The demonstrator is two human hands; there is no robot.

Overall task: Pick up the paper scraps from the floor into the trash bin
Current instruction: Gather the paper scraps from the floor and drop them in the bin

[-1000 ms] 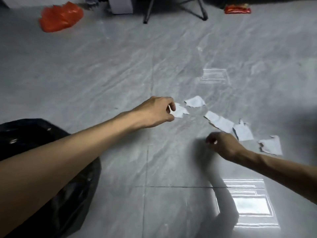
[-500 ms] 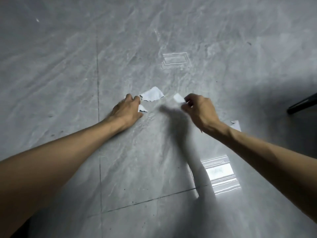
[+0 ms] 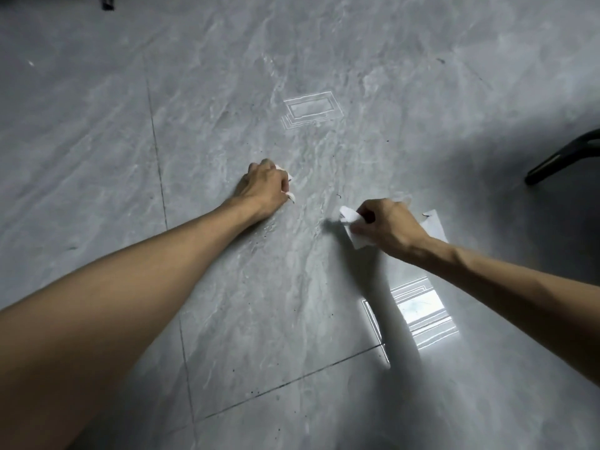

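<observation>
Floor [image 3: 97, 157]: grey marble-look tile, glossy, crossed by dark grout lines; it fills the whole view.
Window reflection [image 3: 420, 315]: bright patch on the tile, near right, beside the shadow cast by the right arm.
Light reflection [image 3: 311, 113]: faint rectangular outline on the tile, far centre.
Furniture leg [image 3: 565, 157]: dark and angled, at the right edge; what it belongs to cannot be told.
Left hand [image 3: 264, 186]: centre of the scene, knuckles up, low at the floor, fingers clenched round white paper.
Right hand [image 3: 393, 222]: right of centre and nearer than the left hand, fingers curled tight on a wad of paper.
Right-hand scraps [image 3: 355, 228]: white and crumpled, jutting out on the left side of the fist; whether they touch the tile cannot be told.
Loose scrap [image 3: 435, 224]: white torn piece lying flat on the tile, just beside the right hand on its right, partly hidden by the wrist.
Left-hand scraps [image 3: 291, 197]: only small white edges show at the right side of the fist.
Trash bin: not in view.
Done, as judged: paper is gathered into both hands, none of it seen binned.
Left, as judged: lift the loose scrap, check for others outside the view, carry both handfuls to the trash bin and drop them in.
</observation>
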